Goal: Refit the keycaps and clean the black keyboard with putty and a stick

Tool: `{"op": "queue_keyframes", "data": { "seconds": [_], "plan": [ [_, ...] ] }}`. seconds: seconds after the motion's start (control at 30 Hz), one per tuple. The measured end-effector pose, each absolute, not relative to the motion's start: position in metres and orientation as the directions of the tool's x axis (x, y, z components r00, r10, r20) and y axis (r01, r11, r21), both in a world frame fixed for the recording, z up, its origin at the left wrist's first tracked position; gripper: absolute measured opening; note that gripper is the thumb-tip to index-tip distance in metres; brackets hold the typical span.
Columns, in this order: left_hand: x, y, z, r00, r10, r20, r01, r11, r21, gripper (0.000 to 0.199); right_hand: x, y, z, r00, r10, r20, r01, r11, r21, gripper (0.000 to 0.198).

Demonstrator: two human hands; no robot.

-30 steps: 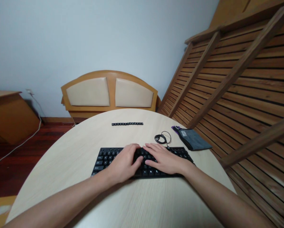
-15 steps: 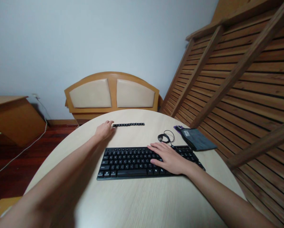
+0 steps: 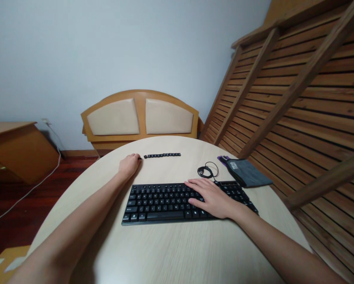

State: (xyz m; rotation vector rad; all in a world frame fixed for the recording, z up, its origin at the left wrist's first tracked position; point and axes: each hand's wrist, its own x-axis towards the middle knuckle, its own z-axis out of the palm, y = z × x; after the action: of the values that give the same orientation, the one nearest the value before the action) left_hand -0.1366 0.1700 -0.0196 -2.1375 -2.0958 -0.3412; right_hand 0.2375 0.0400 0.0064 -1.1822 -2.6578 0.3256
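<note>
Just past the left end of a row of loose black keycaps (image 3: 162,155), my left hand (image 3: 130,163) is closed with its fingertips on a single black keycap (image 3: 139,158). Most of that keycap is hidden by the fingers. A black keyboard (image 3: 162,203) lies across the middle of the table, nearer to me than the row. My right hand (image 3: 210,197) rests flat on the right part of the keyboard, fingers stretched out, covering some keys. The keyboard's coiled cable (image 3: 205,172) lies behind it.
All this is on a round pale table (image 3: 182,248). A grey cloth pouch (image 3: 249,172) with purple trim lies at the table's right side, close to the keyboard's corner. A slatted wooden frame (image 3: 298,118) leans at the right. A headboard (image 3: 141,114) stands beyond the table.
My left hand has closed on the keycap at the row's left end and drawn it slightly apart from the others, leftward and nearer. My right hand stays on the keyboard.
</note>
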Motion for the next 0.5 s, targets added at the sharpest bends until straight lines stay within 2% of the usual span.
{"op": "queue_keyframes", "data": {
  "seconds": [0.23,0.27,0.4,0.5],
  "plan": [
    [-0.157,0.113,-0.01,-0.002,0.98,0.198,0.989,-0.027,0.146,0.03,0.237,0.042,0.004,-0.666,0.731,0.15,0.679,0.677,-0.284,0.06],
    [-0.159,0.103,-0.008,0.01,0.982,0.187,0.98,-0.047,0.194,0.031,0.237,0.042,0.004,-0.667,0.728,0.158,0.674,0.68,-0.288,0.059],
    [-0.161,0.071,-0.005,0.145,0.966,0.212,0.818,-0.238,0.524,0.039,0.237,0.039,0.003,-0.662,0.731,0.165,0.675,0.677,-0.294,0.058],
    [-0.156,0.057,-0.003,0.235,0.956,0.176,0.69,-0.292,0.663,0.041,0.237,0.033,0.001,-0.652,0.743,0.15,0.685,0.663,-0.302,0.061]
  ]
}}
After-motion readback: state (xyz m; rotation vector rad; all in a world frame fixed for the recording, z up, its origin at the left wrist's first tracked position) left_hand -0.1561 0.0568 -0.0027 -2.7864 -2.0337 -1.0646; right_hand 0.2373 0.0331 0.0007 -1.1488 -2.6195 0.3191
